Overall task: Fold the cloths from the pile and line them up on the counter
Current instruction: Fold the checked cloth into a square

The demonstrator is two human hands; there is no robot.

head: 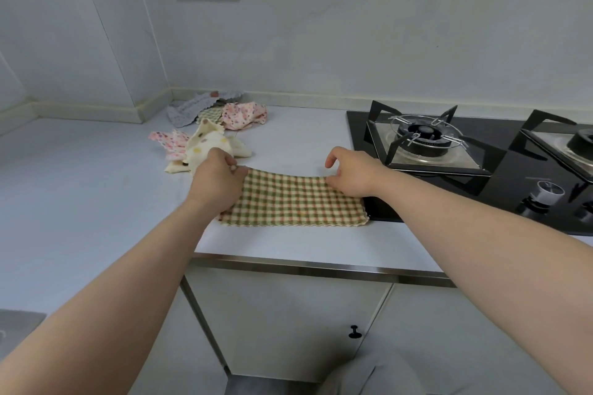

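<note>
Pinching checked cloth [295, 199] corners: left hand [218, 183], right hand [353, 173].

The checked cloth [295, 199] by the table's front edge is woven in green, orange-pink and cream squares. Toward the back corner lie a cream cloth [208, 141] with yellow and brown dots, a nearer pink floral cloth [168, 139] and a farther pink floral cloth [240, 115] — both speckled on pale pink — a grey cloth [189, 109] and a small green-checked cloth [210, 114]. The table [96, 170] is white; the gas hob [513, 196] is glossy black.
</note>
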